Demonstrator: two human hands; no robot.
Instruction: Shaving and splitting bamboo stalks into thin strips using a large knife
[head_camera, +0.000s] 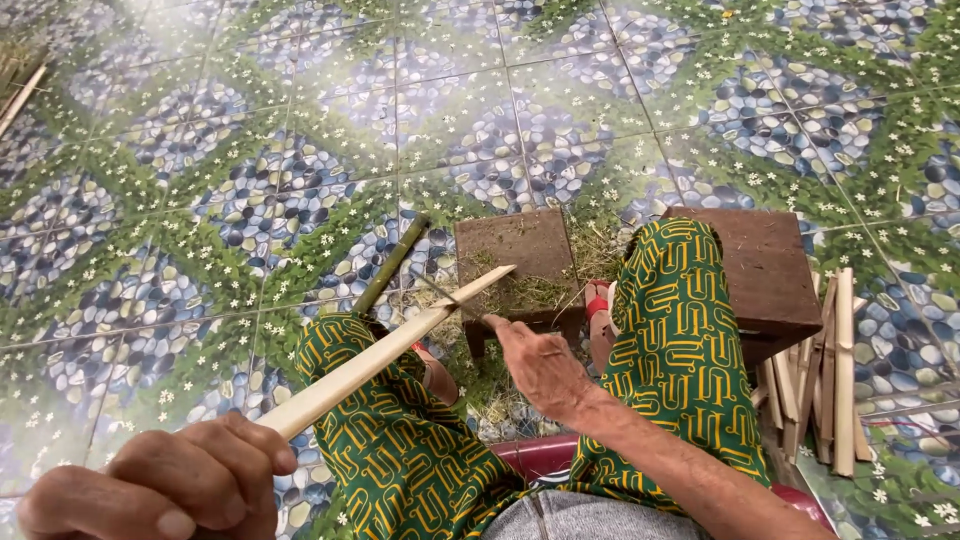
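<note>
Bamboo strip (385, 352): long pale slat, running diagonally from lower left up to the small wooden block (520, 262), far tip resting on or just over the block's near edge. Can't tell if it actually touches.

Left hand (165, 490): closed in a fist around the near end of the strip, firm wrap.

Right hand (540, 365): fingers curled around what looks like a thin knife (450, 295), blade dark and narrow, lying across the strip near its far end. Handle is hidden in the palm, so the grip detail isn't readable.

Progress, judged from how things lie: the strip's far end looks trimmed to a taper, the rest still full width. Fine shavings and fibres (525, 292) are heaped on the block and on the floor below it, so a fair amount of whittling is done. A stack of cut slats (825, 375) stands just beside the right knee, against a second, darker wooden stool (765, 270). Whether those are finished pieces or raw stock, can't tell.

Outward: a green bamboo stem (392, 265) lies on the tiled floor (200, 150) left of the block, uncut as far as visible. Person sits low, knees in green-and-yellow patterned trousers (680, 340) either side of the block, red plastic seat rim (530, 455) under them.
</note>
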